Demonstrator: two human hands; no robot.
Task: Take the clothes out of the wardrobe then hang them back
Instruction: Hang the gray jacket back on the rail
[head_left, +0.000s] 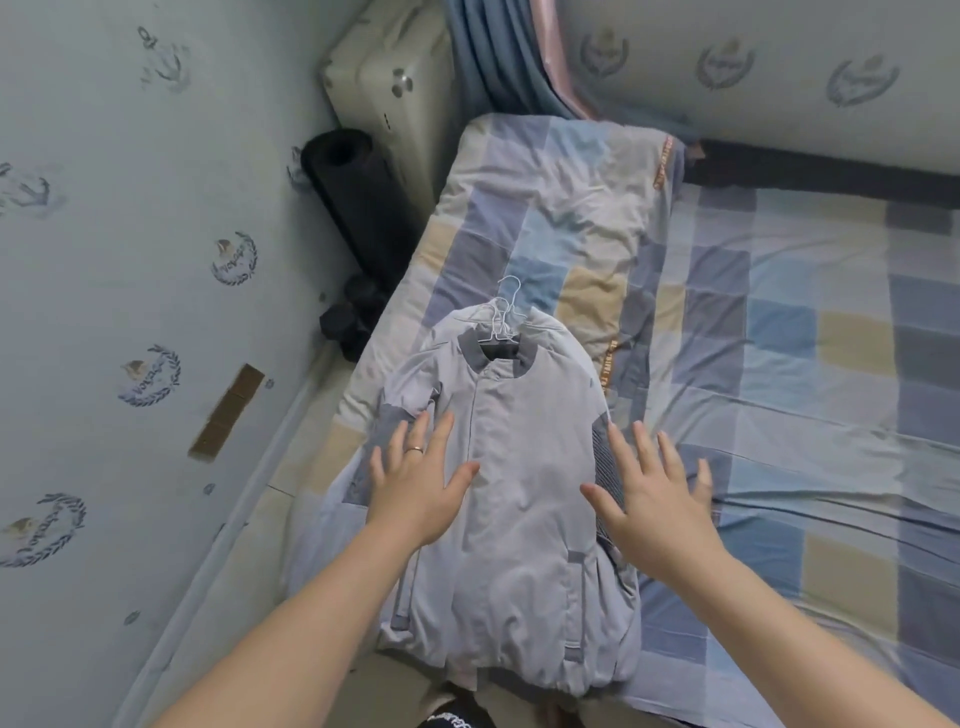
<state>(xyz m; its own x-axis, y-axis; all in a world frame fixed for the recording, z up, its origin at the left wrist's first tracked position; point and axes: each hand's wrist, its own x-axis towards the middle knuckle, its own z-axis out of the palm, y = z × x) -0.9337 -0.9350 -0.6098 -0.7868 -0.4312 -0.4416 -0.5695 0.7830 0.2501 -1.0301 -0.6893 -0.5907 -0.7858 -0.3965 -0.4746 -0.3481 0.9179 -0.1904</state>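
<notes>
A pale grey zip jacket (511, 499) lies face up on the bed (810, 395), along the bed's wall-side edge, with its hem at the near edge and its collar pointing toward the folded checked quilt (566, 208) at the far end. White wire hangers (504, 318) stick out of the collar. I can make out more than one hook, so there are probably other garments stacked underneath.

Both hands are flat with the fingers spread and grip nothing. The left hand (421, 480), which wears a ring, is over the jacket's chest on the wall side. The right hand (655, 493) is over the opposite sleeve and partly over the sheet. I can't tell whether the palms press on the cloth or hover just above it.

As I judge it, the first half of the task is done for this pile, since the clothes are out and on the bed. Hanging them back is all still to do.

The wardrobe isn't in view, so I can't say whether anything is left inside it. The lower layers of the pile are covered, apart from a strip of lighter cloth showing on the wall side, and I can't count them. The bottom of the frame cuts off the jacket's hem area and the person's body.
</notes>
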